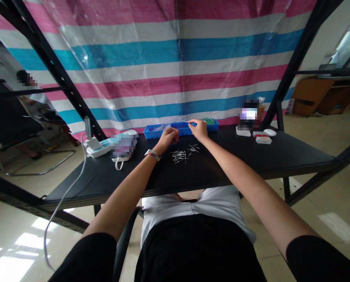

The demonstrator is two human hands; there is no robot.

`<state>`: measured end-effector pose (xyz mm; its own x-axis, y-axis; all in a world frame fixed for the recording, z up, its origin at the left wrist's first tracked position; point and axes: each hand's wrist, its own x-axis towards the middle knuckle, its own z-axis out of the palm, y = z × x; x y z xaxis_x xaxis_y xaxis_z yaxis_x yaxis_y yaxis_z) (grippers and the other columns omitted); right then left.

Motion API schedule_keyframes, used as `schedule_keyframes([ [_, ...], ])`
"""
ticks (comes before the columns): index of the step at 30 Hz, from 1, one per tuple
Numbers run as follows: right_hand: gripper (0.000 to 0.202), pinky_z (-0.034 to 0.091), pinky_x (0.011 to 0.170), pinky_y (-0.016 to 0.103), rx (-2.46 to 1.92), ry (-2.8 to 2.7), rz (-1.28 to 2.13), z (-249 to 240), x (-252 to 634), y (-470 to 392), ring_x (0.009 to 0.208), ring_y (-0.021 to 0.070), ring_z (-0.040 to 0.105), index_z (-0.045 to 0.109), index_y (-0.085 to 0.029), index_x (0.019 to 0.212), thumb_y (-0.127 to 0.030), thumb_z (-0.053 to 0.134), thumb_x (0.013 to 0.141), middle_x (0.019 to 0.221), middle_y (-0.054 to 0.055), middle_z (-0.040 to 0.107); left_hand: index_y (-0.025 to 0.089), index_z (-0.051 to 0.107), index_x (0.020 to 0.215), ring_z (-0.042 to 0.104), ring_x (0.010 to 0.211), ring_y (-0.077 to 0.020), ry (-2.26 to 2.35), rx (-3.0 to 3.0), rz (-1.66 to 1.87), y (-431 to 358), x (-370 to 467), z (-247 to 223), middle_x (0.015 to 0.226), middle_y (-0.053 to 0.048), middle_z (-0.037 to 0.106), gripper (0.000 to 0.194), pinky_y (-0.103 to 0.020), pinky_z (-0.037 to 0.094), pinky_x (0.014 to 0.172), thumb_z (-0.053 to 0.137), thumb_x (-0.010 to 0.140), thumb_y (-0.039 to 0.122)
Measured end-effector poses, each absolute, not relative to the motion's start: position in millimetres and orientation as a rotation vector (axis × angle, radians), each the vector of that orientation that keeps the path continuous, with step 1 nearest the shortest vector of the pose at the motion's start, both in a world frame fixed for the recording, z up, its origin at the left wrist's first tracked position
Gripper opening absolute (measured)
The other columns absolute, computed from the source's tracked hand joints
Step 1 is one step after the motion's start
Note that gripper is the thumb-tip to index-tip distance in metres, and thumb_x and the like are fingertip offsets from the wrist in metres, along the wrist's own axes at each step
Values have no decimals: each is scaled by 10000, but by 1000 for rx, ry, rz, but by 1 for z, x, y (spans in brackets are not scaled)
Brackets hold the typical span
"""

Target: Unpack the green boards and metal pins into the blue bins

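My right hand (198, 129) is raised over the right half of a long blue tray (153, 134). Between its thumb and index finger it pinches a thin, pale, stick-like piece (185, 122), too small to name. Just in front of the tray's left half is my left hand (169, 138), fingers curled together; what they hold, if anything, is hidden. A pile of thin, shiny, pin-like pieces (179, 156) lies on the black table between my forearms, with a smaller scatter (194, 148) to its right. Inside the tray are clear plastic (162, 127) and something green (209, 121).
On the left, a white power strip (100, 148) with a cable (66, 192) sits beside a blurred-out item (123, 147). A red-and-white box (262, 137) and white mouse (269, 132) lie right. Black frame posts flank the table; a person (41, 98) sits far left.
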<state>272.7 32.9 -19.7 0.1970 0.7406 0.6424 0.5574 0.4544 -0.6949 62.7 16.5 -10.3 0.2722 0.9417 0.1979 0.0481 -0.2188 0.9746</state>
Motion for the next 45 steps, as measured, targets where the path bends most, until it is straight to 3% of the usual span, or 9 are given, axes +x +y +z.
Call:
schedule_keyframes([
  [4,185,550,963,384,-1234,-1618,35,-23,277,30,1010,279,746,811,-173,894,-150,627,905,1045,131,828,176,645,931,648,628,-126,947,1542,1106,15,63,-9,767,-5,658,132,-221,514,578,713,845,250],
  [7,159,521,909,346,-1171,-1737,93,-20,278,18,922,241,708,807,-181,843,-146,655,876,964,94,810,177,647,933,648,632,-125,939,1545,1120,16,63,-10,777,-4,659,122,-222,516,581,702,838,230],
  [10,119,463,776,305,-1094,-1988,377,-15,275,6,772,196,653,786,-190,729,-192,732,835,784,33,761,175,650,928,649,634,-129,934,1551,1128,17,62,-10,783,-9,660,119,-228,516,584,698,836,234],
  [15,266,333,637,289,-1134,-2245,641,-12,265,-5,601,132,530,693,-183,580,-268,832,791,561,-31,607,177,655,927,651,633,-139,958,1540,1140,18,62,-11,771,-17,665,140,-232,506,577,719,833,258],
  [21,190,349,622,276,-1265,-2219,597,-11,262,-10,587,130,578,749,-198,616,-161,917,697,572,-26,652,178,655,918,653,632,-138,952,1536,1133,16,64,-10,764,-10,661,140,-233,504,577,715,829,268],
  [33,194,361,570,267,-1422,-2167,507,-4,250,-22,637,159,644,779,-231,605,-87,897,656,655,-1,737,177,650,918,650,625,-133,971,1546,1101,14,64,-9,748,-2,659,124,-225,497,574,703,825,239],
  [41,150,359,586,264,-1327,-2088,569,-6,245,-20,597,135,574,747,-197,627,-83,841,654,592,-21,661,182,665,923,651,641,-136,967,1553,1090,13,62,-8,753,-9,663,123,-224,501,589,701,845,269],
  [45,47,327,595,262,-1134,-1855,594,-12,251,-7,571,110,476,732,-172,710,-179,775,728,568,-57,565,170,659,791,615,588,-123,986,1595,1027,15,62,-9,712,-26,636,217,-212,451,542,650,920,344],
])
